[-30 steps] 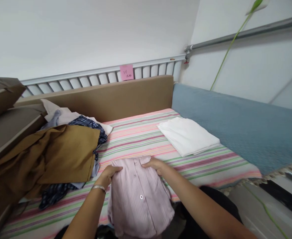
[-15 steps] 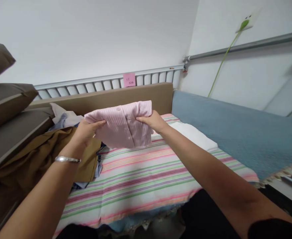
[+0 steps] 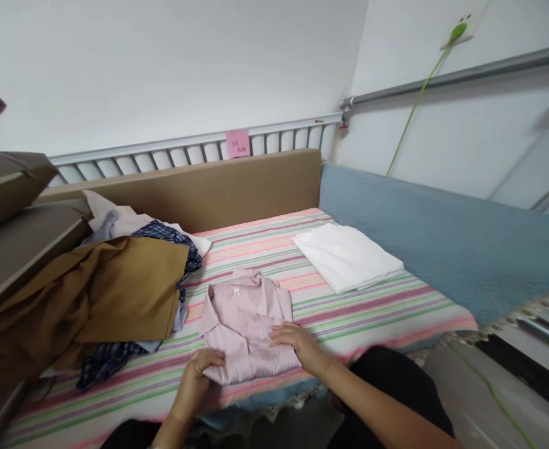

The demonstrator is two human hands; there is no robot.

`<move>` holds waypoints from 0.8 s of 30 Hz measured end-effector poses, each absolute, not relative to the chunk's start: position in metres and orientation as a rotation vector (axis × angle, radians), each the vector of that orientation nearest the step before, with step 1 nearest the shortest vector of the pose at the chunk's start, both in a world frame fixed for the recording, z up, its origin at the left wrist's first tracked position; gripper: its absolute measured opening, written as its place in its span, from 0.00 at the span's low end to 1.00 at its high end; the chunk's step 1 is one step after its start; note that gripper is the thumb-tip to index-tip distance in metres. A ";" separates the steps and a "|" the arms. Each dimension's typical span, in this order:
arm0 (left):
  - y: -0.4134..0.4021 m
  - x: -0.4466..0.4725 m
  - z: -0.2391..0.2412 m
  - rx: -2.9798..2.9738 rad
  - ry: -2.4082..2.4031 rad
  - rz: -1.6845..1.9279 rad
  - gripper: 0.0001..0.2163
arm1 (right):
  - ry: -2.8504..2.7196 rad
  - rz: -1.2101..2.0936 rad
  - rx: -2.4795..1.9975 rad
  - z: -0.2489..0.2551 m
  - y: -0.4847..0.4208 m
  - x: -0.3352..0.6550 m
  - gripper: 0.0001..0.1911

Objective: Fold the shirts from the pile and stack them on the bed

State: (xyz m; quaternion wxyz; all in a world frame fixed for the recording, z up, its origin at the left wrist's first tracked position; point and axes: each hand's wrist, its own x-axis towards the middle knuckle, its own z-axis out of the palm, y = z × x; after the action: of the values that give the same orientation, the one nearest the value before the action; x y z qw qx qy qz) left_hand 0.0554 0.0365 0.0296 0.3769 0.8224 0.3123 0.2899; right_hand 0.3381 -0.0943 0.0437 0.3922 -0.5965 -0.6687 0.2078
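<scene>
A folded pink striped shirt lies on the striped cloth in front of me, its collar at the far side and a small white label inside the neck. My left hand is closed on its near left corner, thumb on top and the other fingers mostly hidden. Over the shirt's near right edge, my right hand grips the fabric, fingers pointing left. To the right, apart from both hands, rests a folded white garment.
On the left are a heaped brown garment, dark checked cloth and stacked grey-brown cushions. A tan board borders the back of the striped cloth; a blue padded side runs along the right.
The pink shirt was held up in both hands and has come down onto the striped cloth, nearer me. It now shows its collar side, and both hands have moved to its near edge.
</scene>
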 end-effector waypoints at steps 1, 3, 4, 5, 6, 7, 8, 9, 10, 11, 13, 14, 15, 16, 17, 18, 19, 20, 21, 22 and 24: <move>0.032 0.052 0.028 2.126 0.794 0.735 0.11 | -1.714 0.523 -1.503 0.043 -0.098 0.336 0.18; 0.023 0.046 0.027 2.165 0.793 0.708 0.11 | -1.767 0.505 -1.491 0.042 -0.105 0.333 0.17; 0.019 0.042 0.028 2.177 0.800 0.682 0.11 | -1.797 0.492 -1.491 0.041 -0.109 0.333 0.17; 0.016 0.037 0.029 2.186 0.805 0.642 0.11 | -1.827 0.484 -1.491 0.041 -0.114 0.333 0.17; 0.014 0.032 0.031 2.191 0.803 0.582 0.12 | -1.851 0.486 -1.491 0.041 -0.118 0.335 0.18; 0.015 0.025 0.033 2.184 0.802 0.523 0.13 | -1.855 0.494 -1.500 0.043 -0.121 0.338 0.19; 0.018 0.019 0.036 2.161 0.811 0.485 0.13 | -1.830 0.507 -1.524 0.046 -0.124 0.342 0.21; 0.025 0.012 0.041 2.121 0.836 0.472 0.13 | -1.769 0.524 -1.571 0.050 -0.124 0.347 0.22; 0.034 0.007 0.045 2.065 0.891 0.492 0.12 | -1.666 0.545 -1.653 0.055 -0.122 0.354 0.23; 0.045 0.004 0.050 1.994 0.972 0.540 0.13 | -1.531 0.561 -1.761 0.061 -0.119 0.361 0.22; 0.070 0.007 0.059 1.805 1.160 0.679 0.15 | -1.246 0.570 -1.971 0.071 -0.105 0.373 0.20; 0.082 0.013 0.062 1.699 1.239 0.731 0.18 | -1.134 0.567 -2.049 0.074 -0.097 0.378 0.18; 0.093 0.022 0.064 1.601 1.298 0.767 0.20 | -1.055 0.556 -2.102 0.076 -0.087 0.381 0.17; 0.102 0.033 0.064 1.519 1.332 0.784 0.23 | -1.005 0.539 -2.134 0.076 -0.078 0.383 0.17; 0.109 0.045 0.064 1.461 1.346 0.781 0.25 | -0.972 0.521 -2.152 0.076 -0.068 0.383 0.17; 0.115 0.058 0.063 1.425 1.350 0.766 0.27 | -0.941 0.508 -2.167 0.075 -0.060 0.382 0.18; 0.119 0.069 0.062 1.407 1.348 0.744 0.29 | -0.917 0.500 -2.177 0.073 -0.052 0.380 0.18; 0.123 0.079 0.061 1.398 1.342 0.724 0.30 | -0.904 0.496 -2.179 0.072 -0.046 0.378 0.17; 0.127 0.086 0.061 1.389 1.334 0.705 0.31 | -0.902 0.495 -2.170 0.072 -0.041 0.375 0.14; 0.129 0.091 0.062 1.385 1.319 0.689 0.31 | -0.909 0.498 -2.152 0.072 -0.038 0.373 0.11; 0.132 0.094 0.066 1.392 1.269 0.662 0.28 | -0.949 0.511 -2.089 0.072 -0.036 0.371 0.08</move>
State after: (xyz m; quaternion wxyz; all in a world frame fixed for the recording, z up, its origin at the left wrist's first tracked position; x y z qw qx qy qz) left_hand 0.0941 0.1316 0.0662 0.5418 0.5859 0.5344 0.2786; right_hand 0.3711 -0.0359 0.0719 0.3855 -0.8200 -0.3725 0.2006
